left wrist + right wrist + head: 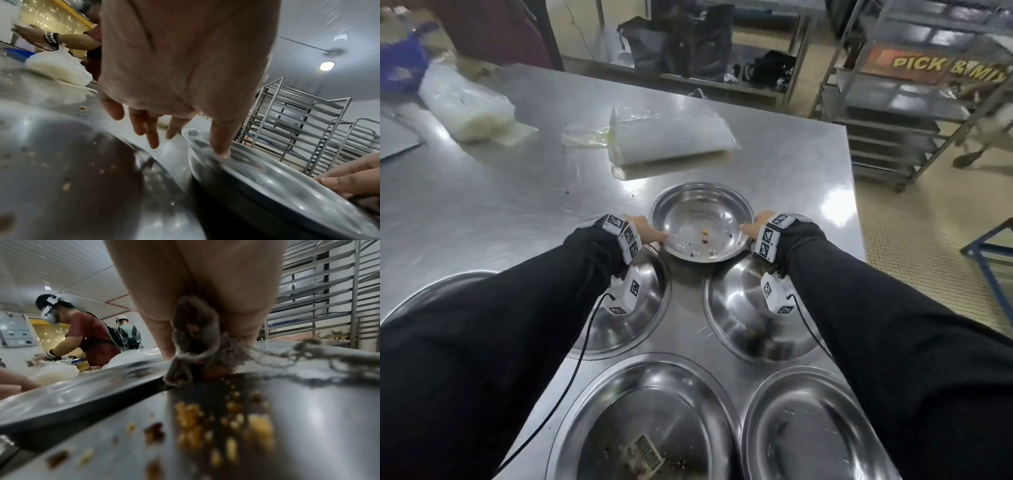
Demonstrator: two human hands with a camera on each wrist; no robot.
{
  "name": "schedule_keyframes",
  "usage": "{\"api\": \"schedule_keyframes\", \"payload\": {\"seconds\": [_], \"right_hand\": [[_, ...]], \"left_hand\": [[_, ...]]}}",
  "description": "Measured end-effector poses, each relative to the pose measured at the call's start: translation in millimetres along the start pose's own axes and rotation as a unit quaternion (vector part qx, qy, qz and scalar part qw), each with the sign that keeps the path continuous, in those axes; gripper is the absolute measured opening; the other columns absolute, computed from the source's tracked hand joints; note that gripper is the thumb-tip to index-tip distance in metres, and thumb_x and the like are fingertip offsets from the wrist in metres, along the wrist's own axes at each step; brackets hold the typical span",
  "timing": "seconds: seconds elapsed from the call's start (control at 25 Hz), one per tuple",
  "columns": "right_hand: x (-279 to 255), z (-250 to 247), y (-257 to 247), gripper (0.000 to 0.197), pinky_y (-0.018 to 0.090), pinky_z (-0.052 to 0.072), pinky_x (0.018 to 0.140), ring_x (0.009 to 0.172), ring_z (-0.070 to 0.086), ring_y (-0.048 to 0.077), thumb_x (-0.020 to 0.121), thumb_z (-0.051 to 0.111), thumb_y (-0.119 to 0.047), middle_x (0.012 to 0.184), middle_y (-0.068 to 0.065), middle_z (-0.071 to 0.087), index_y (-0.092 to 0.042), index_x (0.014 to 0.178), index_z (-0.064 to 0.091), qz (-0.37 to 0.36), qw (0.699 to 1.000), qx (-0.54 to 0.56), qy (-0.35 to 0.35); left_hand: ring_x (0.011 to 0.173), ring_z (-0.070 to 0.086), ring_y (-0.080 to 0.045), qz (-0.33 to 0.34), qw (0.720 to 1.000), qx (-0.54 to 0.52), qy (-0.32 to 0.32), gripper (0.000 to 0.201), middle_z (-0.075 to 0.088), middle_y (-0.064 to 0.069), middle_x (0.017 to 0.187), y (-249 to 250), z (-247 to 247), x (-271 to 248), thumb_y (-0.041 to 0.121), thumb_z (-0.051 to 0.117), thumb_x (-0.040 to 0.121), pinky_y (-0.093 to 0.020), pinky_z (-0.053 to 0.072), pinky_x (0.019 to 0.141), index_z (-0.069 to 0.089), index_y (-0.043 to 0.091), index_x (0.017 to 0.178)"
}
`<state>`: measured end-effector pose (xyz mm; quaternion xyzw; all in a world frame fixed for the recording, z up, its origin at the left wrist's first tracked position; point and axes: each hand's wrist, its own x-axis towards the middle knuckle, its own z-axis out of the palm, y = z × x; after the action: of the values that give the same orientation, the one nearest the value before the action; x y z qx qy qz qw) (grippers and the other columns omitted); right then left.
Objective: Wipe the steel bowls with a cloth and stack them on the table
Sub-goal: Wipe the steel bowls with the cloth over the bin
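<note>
1. At the far end of the cluster of steel bowls, the small bowl [700, 222] sits on the steel table [517, 192] between both hands, its near rim seeming to overlap the rims of the two bowls in front of it.
2. Left hand [643, 231] rests on the bowl's left rim: the left-wrist view shows its thumb pressed down on the rim [205, 146], while the fingers [152, 138] hang straight and spread outside the bowl, touching nothing that I can see.
3. Right hand [755, 226] meets the opposite rim; its fingers are closed around a frayed grey cloth [193, 337], which is bunched against the rim.
4. Judging by this two-sided hold, the bowl is being steadied or drawn closer so the cloth can wipe out the crumbs [703, 234] lying in it.
5. Four larger bowls lie nearer the person, two partly under the forearms, and the nearest one [643, 428] holds debris and a label, so most of the wiping and all the stacking appear still undone.
6. Only the head view shows the overall layout, including a wrapped white package [671, 137] beyond the bowl.
7. Only the right-wrist view reveals the cloth and the orange food bits on the steel close to it; the head view hides the cloth behind the wrist.
8. Wrist views alone show other people working at the far side.
</note>
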<state>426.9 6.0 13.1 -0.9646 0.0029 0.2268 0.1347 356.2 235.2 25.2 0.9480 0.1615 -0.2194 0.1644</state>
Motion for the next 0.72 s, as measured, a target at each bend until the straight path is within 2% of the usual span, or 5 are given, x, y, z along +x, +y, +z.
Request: {"api": "schedule_keyframes", "payload": {"seconds": [0.2, 0.32, 0.44, 0.56, 0.72], "right_hand": [[-6, -5, -9, 0.035, 0.039, 0.051, 0.090, 0.095, 0.061, 0.028, 0.084, 0.062, -0.032, 0.098, 0.001, 0.058, -0.017, 0.116, 0.062, 0.005, 1.000, 0.007, -0.010], [-13, -16, -10, 0.043, 0.038, 0.047, 0.090, 0.107, 0.057, 0.033, 0.087, 0.057, -0.022, 0.118, 0.015, 0.057, -0.006, 0.126, 0.050, 0.006, 0.988, 0.140, 0.057], [-32, -38, -7, 0.035, 0.031, 0.055, 0.070, 0.076, 0.066, 0.028, 0.083, 0.055, -0.018, 0.089, 0.015, 0.064, -0.002, 0.113, 0.050, -0.007, 0.965, 0.252, 0.067], [-71, -58, 6, 0.010, 0.011, 0.037, 0.035, 0.054, 0.055, 0.017, 0.085, 0.051, -0.007, 0.076, 0.010, 0.055, -0.006, 0.095, 0.048, -0.038, 0.931, 0.339, 0.130], [-138, -85, 54, 0.008, 0.015, 0.038, 0.034, 0.054, 0.061, 0.018, 0.080, 0.053, -0.005, 0.084, 0.013, 0.063, -0.010, 0.086, 0.055, -0.065, 0.898, 0.389, 0.194]], "left_hand": [[0.110, 0.052, -0.028, 0.020, 0.999, 0.032, 0.000, 0.071, 0.061, -0.010, 0.114, -12, 5, 17, 0.077, 0.042, 0.082, -0.038, 0.035, 0.101, 0.060, 0.021, 0.123], [0.113, 0.053, -0.029, 0.043, 0.990, -0.113, 0.069, 0.079, 0.062, -0.007, 0.116, -12, -3, 15, 0.074, 0.055, 0.061, -0.040, 0.037, 0.102, 0.060, 0.023, 0.121], [0.109, 0.055, -0.021, 0.113, 0.918, -0.356, 0.130, 0.068, 0.059, -0.001, 0.118, 3, -18, -14, 0.039, 0.068, 0.071, -0.034, 0.043, 0.093, 0.047, 0.020, 0.133], [0.098, 0.052, -0.009, 0.175, 0.838, -0.487, 0.170, 0.067, 0.052, 0.004, 0.111, 32, -29, -55, 0.014, 0.061, 0.079, -0.021, 0.044, 0.081, 0.032, 0.017, 0.140], [0.104, 0.055, -0.021, 0.213, 0.795, -0.552, 0.131, 0.072, 0.049, 0.003, 0.111, 87, -27, -126, 0.005, 0.055, 0.080, -0.038, 0.052, 0.085, 0.022, 0.025, 0.142]]}}
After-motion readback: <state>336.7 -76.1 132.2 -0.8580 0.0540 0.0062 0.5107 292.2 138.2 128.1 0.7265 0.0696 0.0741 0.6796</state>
